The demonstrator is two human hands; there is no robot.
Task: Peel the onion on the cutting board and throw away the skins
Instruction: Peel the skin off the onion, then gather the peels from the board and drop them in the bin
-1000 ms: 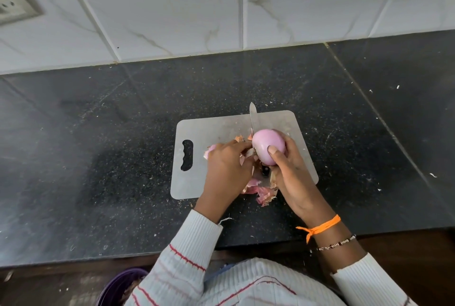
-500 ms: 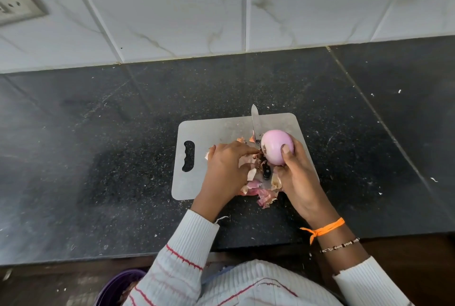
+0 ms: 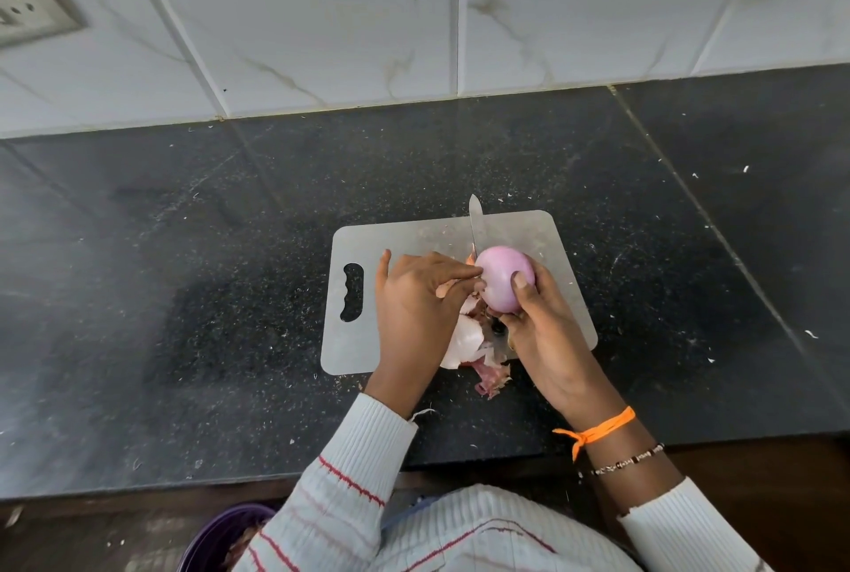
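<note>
A pale purple onion [image 3: 502, 282], mostly bare of skin, is held above the grey cutting board [image 3: 414, 240]. My right hand [image 3: 545, 337] grips it from the right, thumb on top. My left hand [image 3: 416, 304] is at the onion's left side, fingertips pinching a strip of skin there. Loose pink and white skins [image 3: 473, 355] lie under and between my hands, at the board's near edge and spilling onto the counter. A knife [image 3: 475, 224] lies on the board behind the onion, its blade pointing away; its handle is mostly hidden.
The board lies on a dark speckled counter [image 3: 184, 295] strewn with small skin flakes, a tiled wall behind it. A purple bin [image 3: 221, 534] stands below the counter's front edge at lower left. A wall socket [image 3: 27, 10] is at upper left.
My left hand has lifted from the skin pile to the onion's left side and taken a strip of skin. My right hand has kept hold of the onion.
</note>
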